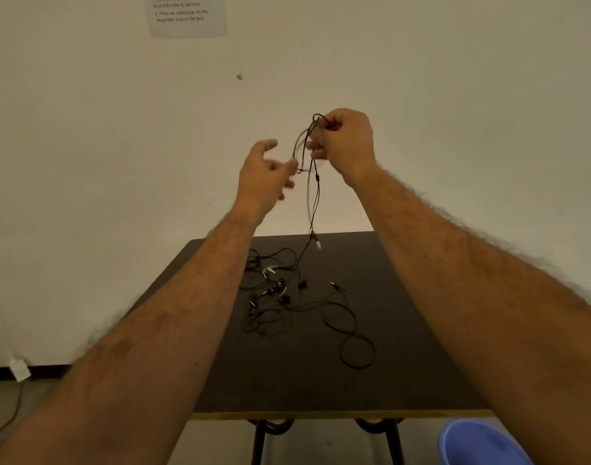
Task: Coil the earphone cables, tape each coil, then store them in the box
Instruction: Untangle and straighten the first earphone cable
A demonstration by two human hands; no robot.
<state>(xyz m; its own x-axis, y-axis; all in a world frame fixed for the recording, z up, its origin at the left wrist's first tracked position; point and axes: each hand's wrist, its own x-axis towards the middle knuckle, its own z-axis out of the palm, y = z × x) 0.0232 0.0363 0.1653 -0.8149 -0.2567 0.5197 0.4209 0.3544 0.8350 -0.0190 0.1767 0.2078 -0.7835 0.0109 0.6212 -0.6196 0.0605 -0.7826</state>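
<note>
The right hand [346,142] has its grip pinched on the looped top of a black earphone cable [315,196]; the left hand [263,176], at eight o'clock of it, nips the loop's lower side; the cable's tail hangs to the dark surface [421,330], above more tangled earphones [274,293].

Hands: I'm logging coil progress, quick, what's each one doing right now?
Left hand: fingertips pinching the thin black earphone cable at its raised loop.
Right hand: closed on the same cable's top.

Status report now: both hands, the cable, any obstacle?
Right hand pinching earphone cable aloft. Left hand pinching a strand. More cables loose on table. No obstacle seen.
</note>
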